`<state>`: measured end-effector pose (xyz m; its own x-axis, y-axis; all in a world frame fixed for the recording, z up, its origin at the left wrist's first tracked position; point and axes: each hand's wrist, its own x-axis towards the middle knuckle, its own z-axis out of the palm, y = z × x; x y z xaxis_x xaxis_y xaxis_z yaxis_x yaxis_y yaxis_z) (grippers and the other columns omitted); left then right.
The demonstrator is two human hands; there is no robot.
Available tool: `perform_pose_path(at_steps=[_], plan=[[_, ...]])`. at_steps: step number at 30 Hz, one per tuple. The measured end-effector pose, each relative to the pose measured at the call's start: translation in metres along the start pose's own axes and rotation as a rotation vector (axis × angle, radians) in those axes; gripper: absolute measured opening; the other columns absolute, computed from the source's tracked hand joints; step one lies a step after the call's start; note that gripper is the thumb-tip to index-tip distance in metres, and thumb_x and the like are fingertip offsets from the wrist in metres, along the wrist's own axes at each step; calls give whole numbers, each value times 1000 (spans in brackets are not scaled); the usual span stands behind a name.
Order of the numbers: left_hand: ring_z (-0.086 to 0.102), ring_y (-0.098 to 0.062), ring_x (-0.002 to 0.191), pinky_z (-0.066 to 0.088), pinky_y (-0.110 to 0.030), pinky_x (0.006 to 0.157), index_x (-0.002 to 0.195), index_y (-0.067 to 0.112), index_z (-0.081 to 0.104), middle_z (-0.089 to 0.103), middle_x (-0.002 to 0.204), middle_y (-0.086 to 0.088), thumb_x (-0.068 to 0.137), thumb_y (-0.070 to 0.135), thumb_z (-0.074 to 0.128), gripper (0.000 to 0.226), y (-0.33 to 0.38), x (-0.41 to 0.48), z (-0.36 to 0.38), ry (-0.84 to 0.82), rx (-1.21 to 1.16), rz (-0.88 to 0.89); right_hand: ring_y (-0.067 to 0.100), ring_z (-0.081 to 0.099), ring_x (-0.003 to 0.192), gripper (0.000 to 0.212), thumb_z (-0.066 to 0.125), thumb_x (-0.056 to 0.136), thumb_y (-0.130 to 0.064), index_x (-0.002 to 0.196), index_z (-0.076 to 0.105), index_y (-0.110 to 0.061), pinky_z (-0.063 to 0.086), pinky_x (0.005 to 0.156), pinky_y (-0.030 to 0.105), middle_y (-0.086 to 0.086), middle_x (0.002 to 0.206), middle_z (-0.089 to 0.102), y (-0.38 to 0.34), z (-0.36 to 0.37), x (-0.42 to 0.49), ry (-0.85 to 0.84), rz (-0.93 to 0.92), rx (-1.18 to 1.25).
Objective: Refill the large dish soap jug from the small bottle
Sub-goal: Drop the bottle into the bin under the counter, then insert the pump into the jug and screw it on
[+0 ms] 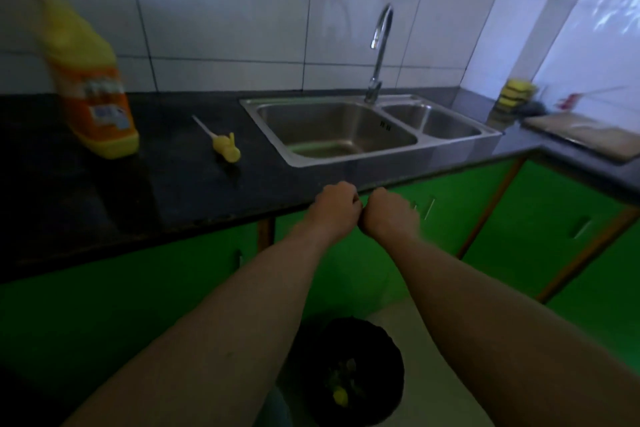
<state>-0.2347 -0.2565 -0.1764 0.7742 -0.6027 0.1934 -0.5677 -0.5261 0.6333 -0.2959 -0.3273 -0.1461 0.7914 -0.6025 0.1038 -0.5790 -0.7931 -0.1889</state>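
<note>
Standing at the counter edge, your left hand (337,205) and right hand (389,215) are curled, knuckles touching; whether they hold anything, you cannot tell. Your large yellow plastic soap jug (93,87) stands far left; its yellow pump head (227,146) lies out beside it; no small bottle shows, so pouring looks unstarted.

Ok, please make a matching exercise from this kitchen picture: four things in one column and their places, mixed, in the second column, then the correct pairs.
Things:
1. large yellow jug
2. yellow pump head
3. black bin
4. stack of yellow sponges

Places:
A. on the floor, below the forearms
B. lying on the dark counter, between the jug and the sink
C. standing on the counter at the far left
D. in the corner to the right of the sink

Pairs: 1-C, 2-B, 3-A, 4-D
</note>
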Motion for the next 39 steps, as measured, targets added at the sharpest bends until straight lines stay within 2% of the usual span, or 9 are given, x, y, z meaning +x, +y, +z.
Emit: perform_pose_path(at_steps=[3, 6, 11, 19, 24, 29, 32, 36, 39], plan=[[59, -31, 81, 44, -38, 66, 73, 13, 51, 62, 85, -11, 95, 24, 50, 24, 5, 4, -32, 84, -22, 37, 37, 60, 109, 25, 49, 94, -21, 109, 60, -4, 48, 85, 42, 19, 116, 63, -13, -18, 8, 77, -16, 51], [54, -28, 79, 35, -34, 65, 77, 11, 52, 57, 83, -11, 96, 23, 49, 22, 7, 7, -66, 190, -9, 69, 37, 60, 109, 27, 52, 92, -23, 111, 58, -5, 48, 85, 42, 18, 116, 63, -38, -37, 10, 151, -56, 101], [55, -22, 80, 38, -32, 69, 81, 16, 53, 57, 85, -5, 97, 24, 51, 18, -3, 7, -117, 319, 51, 76, 35, 62, 101, 26, 55, 93, -28, 106, 58, -6, 40, 74, 38, 16, 107, 66, -80, -55, 9, 190, -153, 174], [58, -20, 71, 43, -32, 63, 83, 11, 59, 58, 77, -4, 98, 30, 48, 27, -39, 0, -171, 456, 168, 3, 32, 63, 98, 35, 55, 92, -41, 104, 62, -9, 47, 80, 38, 12, 106, 66, -143, -61, 16, 152, -261, 252], [53, -17, 72, 28, -21, 51, 93, 12, 59, 56, 81, -3, 100, 30, 45, 24, -57, -2, -191, 529, 295, -31, 30, 61, 104, 36, 54, 93, -39, 112, 59, -9, 46, 81, 39, 13, 113, 63, -174, -51, 21, 148, -319, 249], [60, -25, 82, 41, -34, 64, 93, 10, 59, 62, 88, -8, 99, 30, 45, 25, -76, 0, -208, 547, 379, -54, 30, 60, 105, 43, 55, 93, -44, 116, 57, -8, 42, 78, 37, 14, 115, 61, -196, -37, 27, 114, -352, 223], [62, -27, 80, 52, -42, 69, 91, 11, 57, 64, 86, -9, 98, 29, 46, 22, -90, 1, -214, 578, 396, -45, 29, 61, 103, 45, 57, 90, -48, 113, 59, -9, 44, 78, 37, 12, 112, 64, -206, -28, 31, 70, -367, 210], [56, -18, 76, 42, -30, 65, 93, 12, 57, 60, 86, -5, 98, 28, 49, 18, -107, 2, -223, 614, 425, -28, 30, 58, 110, 53, 64, 85, -50, 118, 57, -9, 40, 75, 34, 15, 118, 60, -214, -14, 40, -10, -363, 184], [51, -16, 77, 36, -28, 66, 94, 12, 56, 58, 88, -4, 98, 26, 50, 16, -118, 7, -226, 617, 436, -68, 31, 59, 110, 48, 66, 86, -40, 119, 54, -8, 44, 77, 34, 17, 121, 60, -218, -4, 46, -35, -358, 189]])
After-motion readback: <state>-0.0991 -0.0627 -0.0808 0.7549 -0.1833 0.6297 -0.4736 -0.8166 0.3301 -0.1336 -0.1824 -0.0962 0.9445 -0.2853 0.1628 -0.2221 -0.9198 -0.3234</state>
